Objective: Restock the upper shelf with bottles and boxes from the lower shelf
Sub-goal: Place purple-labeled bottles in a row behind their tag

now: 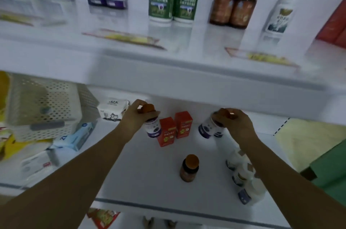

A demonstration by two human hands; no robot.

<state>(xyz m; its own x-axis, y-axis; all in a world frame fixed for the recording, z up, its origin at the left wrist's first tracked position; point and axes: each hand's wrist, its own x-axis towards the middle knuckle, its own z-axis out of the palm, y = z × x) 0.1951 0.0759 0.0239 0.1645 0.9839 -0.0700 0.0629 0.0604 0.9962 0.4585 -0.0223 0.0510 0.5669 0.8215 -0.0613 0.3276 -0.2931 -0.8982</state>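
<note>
Orange lids are pinched from above: left hand holds the left bottle, right hand the right bottle, far back at the lower shelf. A lid-only grip may slip, toppling the red boxes between.

Blur makes the print unreadable on the left purple-label bottle, the right purple-label bottle and the green-label bottles on the upper shelf, the right edge cuts off the red box, and the right forearm half hides the white bottles.
</note>
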